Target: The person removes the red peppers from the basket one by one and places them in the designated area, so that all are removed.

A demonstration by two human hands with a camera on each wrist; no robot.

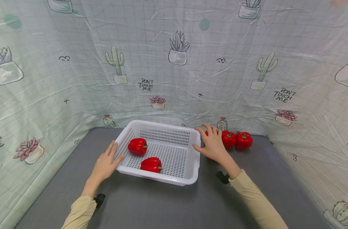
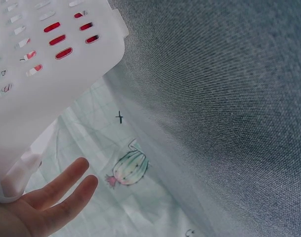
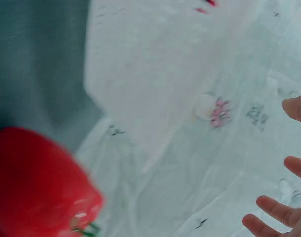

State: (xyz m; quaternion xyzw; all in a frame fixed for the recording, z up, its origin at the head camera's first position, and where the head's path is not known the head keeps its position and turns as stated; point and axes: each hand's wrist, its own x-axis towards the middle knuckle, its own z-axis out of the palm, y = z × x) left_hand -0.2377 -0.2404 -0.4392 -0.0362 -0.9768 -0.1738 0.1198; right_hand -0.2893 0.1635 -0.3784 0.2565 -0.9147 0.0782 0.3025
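Observation:
A white perforated plastic basket (image 1: 174, 182) holds two red bell peppers, one pepper (image 1: 137, 146) near its left wall and another pepper (image 1: 151, 165) by the front wall. At the basket's left rim is my left hand (image 1: 104, 163), its fingers extended along the outside and the thumb at the edge. In the left wrist view, two straight fingers (image 2: 66, 197) show beside the basket wall (image 2: 46, 94). My right hand (image 1: 212, 143) is beside the right rim with its fingers spread. The right wrist view shows those fingertips (image 3: 271, 205) apart from the basket (image 3: 140, 89).
To the right of the basket lie more red bell peppers, including one pepper (image 1: 228, 139) and another pepper (image 1: 244, 141); others are partly hidden behind my right hand. A grey tabletop (image 1: 162, 206) carries everything. Cactus-printed cloth (image 1: 162, 63) hangs behind and along both sides.

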